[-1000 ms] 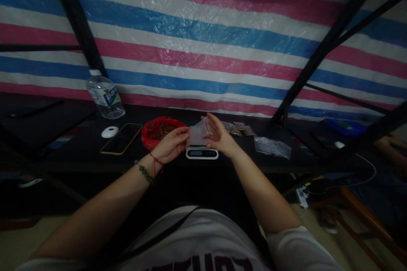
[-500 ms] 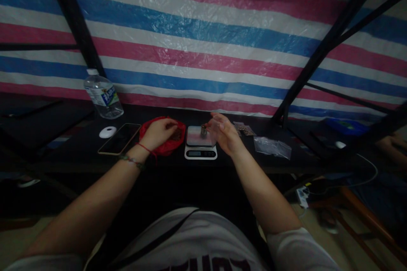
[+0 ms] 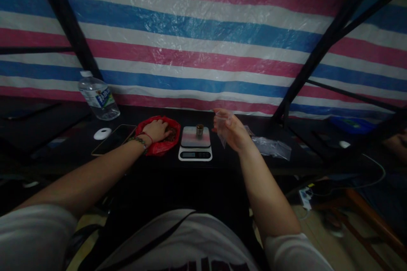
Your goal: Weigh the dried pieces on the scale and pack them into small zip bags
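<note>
My left hand (image 3: 154, 131) reaches over a red plastic bag (image 3: 158, 149) with its rim spread wide. Its fingers are extended and apart, with the tips down among small brown pieces (image 3: 172, 134) too blurred to name. To the right of the bag, a white digital scale (image 3: 195, 155) carries a small metal cup (image 3: 199, 130) on its plate. My right hand (image 3: 234, 129) is raised just right of the scale, with thumb and fingers closed on a clear plastic bag (image 3: 222, 133) that hangs down.
Flat clear bags (image 3: 274, 148) lie right of my right hand. At the left are a phone (image 3: 112, 139), a white rounded object (image 3: 102, 134) and a plastic bottle (image 3: 101, 99). Black frame bars (image 3: 68, 21) and a striped sheet (image 3: 190, 51) stand behind the table.
My left hand has moved left and deeper into the red bag, its fingers spreading. My right hand has drawn away from the metal cup, still holding the clear bag.
</note>
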Demonstrator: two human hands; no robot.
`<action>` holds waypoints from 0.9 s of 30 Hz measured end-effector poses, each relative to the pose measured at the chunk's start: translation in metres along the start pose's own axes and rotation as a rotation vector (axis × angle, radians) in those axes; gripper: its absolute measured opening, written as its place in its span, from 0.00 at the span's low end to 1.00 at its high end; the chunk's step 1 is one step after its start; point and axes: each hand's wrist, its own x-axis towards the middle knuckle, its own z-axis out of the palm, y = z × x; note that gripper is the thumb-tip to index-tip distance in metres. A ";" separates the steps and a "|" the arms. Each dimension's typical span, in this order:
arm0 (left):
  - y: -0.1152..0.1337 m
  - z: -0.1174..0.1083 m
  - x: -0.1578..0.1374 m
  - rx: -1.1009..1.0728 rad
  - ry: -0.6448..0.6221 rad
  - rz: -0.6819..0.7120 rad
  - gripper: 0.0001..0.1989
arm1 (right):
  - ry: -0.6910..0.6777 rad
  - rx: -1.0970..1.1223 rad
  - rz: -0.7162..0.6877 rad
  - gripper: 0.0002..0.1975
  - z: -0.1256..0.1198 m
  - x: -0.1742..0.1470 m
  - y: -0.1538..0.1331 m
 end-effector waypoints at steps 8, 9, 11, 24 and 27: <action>0.001 0.000 0.004 -0.026 -0.070 0.036 0.31 | 0.005 0.015 0.006 0.27 -0.009 -0.003 -0.011; 0.001 0.001 0.004 -0.026 -0.075 0.032 0.31 | 0.010 0.011 0.012 0.26 -0.010 -0.004 -0.012; 0.000 0.001 0.006 -0.024 -0.078 0.038 0.30 | 0.014 0.011 0.023 0.26 -0.010 -0.004 -0.012; -0.010 -0.014 0.014 -0.038 -0.131 0.054 0.21 | -0.009 -0.008 0.055 0.24 -0.013 -0.002 -0.007; -0.011 -0.022 0.014 -0.079 -0.129 0.050 0.22 | -0.017 -0.035 0.053 0.23 -0.013 -0.001 -0.006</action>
